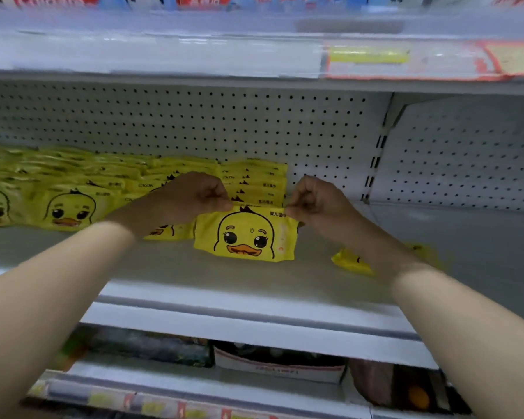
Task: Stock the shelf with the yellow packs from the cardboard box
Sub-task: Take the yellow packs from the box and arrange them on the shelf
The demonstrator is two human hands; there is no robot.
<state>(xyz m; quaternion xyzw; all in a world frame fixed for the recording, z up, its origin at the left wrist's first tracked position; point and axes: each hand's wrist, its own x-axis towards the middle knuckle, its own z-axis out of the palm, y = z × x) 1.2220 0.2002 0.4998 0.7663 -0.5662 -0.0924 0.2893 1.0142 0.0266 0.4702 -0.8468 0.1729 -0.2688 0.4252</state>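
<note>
Yellow glossy pack [245, 234], top pinched: left hand [194, 196], right hand [316, 199].

CKOK on yellow packs [146, 185], Colgate on box [55, 0]

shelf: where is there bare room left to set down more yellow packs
Bare shelf lies right of the slotted upright, and a front strip runs ahead of the held pack. A loose pack lies under the right forearm. Left is crowded: rows of packs and the stack reach the pegboard.
</note>
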